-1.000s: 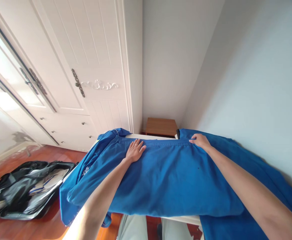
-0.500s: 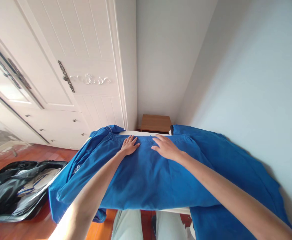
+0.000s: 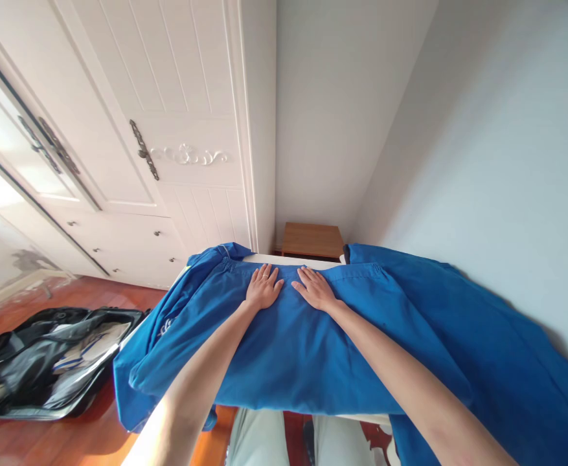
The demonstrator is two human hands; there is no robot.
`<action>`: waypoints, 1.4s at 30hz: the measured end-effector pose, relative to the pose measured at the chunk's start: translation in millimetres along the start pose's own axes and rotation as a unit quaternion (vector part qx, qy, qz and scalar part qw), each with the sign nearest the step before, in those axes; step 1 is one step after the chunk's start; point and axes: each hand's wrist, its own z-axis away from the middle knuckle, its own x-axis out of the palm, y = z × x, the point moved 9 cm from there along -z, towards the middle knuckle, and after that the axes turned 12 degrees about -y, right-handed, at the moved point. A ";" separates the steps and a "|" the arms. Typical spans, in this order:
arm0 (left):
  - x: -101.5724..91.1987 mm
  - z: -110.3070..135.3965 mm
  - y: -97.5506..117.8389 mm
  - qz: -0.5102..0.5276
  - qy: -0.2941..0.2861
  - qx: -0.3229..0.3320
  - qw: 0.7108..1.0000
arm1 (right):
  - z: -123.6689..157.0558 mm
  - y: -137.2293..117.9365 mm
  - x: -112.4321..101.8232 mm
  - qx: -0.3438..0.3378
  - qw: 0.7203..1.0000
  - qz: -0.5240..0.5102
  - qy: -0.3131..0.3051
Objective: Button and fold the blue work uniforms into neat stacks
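Observation:
A blue work jacket is spread over a narrow white surface, with its sleeves out to both sides and a stitched band along its far edge. White lettering shows on its left part. My left hand lies flat on the cloth just below the band, fingers spread, a ring on one finger. To its right, my right hand also rests flat on the fabric, fingers stretched toward the band. Neither hand grips the cloth. The surface underneath is mostly hidden.
A white wardrobe with dark handles stands at the left and ahead. On the reddish wooden floor lies an open suitcase with clothes in it. A small brown wooden table sits in the corner. A pale wall runs along the right.
My right hand has settled flat on the cloth, its fingers straighter than before. My left hand stays flat near the band. The whole view has shifted slightly.

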 end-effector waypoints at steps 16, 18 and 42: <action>-38.6 25.7 43.2 -0.006 0.074 0.085 0.994 | 6.4 -16.3 -9.0 0.021 0.997 0.065 0.022; -35.5 28.6 52.7 0.002 0.045 0.110 0.993 | 8.3 -25.4 -13.7 0.020 0.997 0.073 0.031; -16.0 27.7 28.9 0.121 -0.031 0.106 0.987 | 23.1 -45.5 -1.9 -0.018 0.997 0.069 -0.013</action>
